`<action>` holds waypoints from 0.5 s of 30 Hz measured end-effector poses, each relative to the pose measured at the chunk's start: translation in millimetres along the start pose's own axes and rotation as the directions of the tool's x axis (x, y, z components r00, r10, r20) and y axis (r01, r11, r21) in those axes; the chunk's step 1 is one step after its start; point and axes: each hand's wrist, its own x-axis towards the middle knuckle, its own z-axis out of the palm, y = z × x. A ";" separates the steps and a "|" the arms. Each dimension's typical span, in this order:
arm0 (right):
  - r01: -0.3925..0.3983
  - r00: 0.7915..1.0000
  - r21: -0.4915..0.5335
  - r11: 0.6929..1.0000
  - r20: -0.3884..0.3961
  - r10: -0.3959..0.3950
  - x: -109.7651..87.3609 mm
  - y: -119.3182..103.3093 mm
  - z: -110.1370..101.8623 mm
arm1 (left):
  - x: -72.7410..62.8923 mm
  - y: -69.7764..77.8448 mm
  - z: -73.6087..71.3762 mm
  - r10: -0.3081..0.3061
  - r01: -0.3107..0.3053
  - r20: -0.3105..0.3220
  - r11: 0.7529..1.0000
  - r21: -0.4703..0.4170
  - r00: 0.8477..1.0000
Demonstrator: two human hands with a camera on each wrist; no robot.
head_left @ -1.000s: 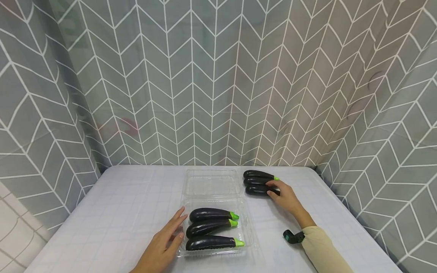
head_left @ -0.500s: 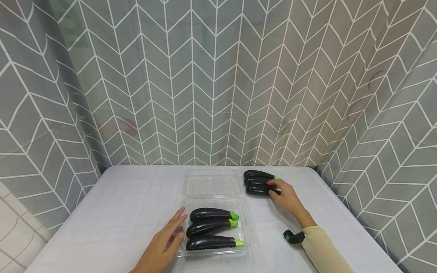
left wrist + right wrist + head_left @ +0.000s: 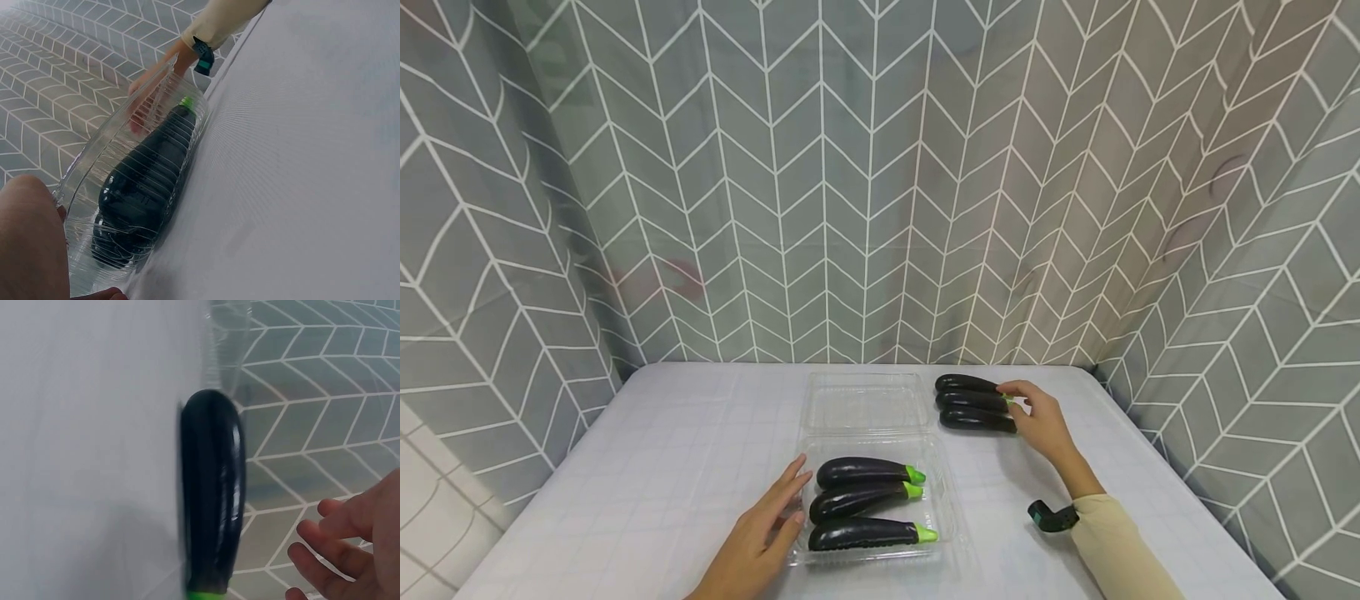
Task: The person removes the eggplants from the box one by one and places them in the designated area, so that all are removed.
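Observation:
Three dark eggplants with green stems lie side by side in a clear plastic clamshell container (image 3: 946,475): a back one (image 3: 859,472), a middle one (image 3: 853,501) and a front one (image 3: 859,534). My left hand (image 3: 754,533) rests at the container's left edge, fingers extended along its rim. Farther back on the right, three more eggplants (image 3: 972,418) form a row on the table. Over their stem ends is my right hand (image 3: 1043,423), fingers loosely bent. In the right wrist view its fingers (image 3: 334,556) stand apart from the nearest eggplant (image 3: 212,487), with nothing between them.
The container's clear lid (image 3: 865,406) lies folded back behind its base. A dark band (image 3: 1052,516) is on the right wrist by the beige sleeve (image 3: 1120,546). Grey chevron curtains (image 3: 865,183) surround the white-covered table (image 3: 662,467) at the back and sides.
My right hand has drawn back to the right, off the front eggplant of the far row, baring more of it. My left hand and the container have not moved.

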 end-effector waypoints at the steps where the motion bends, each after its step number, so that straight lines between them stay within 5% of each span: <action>1: -0.010 1.000 0.011 1.000 -0.003 0.010 0.9 -1.8 -1.0 | 0.0 0.2 0.0 -0.005 0.005 0.001 1.000 0.001 1.000; 6: -0.051 0.999 0.061 0.997 0.002 0.051 3.9 -10.2 -4.3 | 0.1 1.9 -0.6 -0.034 0.034 0.009 0.999 0.005 0.999; 15: 0.009 1.000 0.100 0.995 -0.025 -0.006 5.8 -31.5 -5.4 | 0.0 3.5 -1.1 -0.042 0.042 0.014 0.999 0.016 0.999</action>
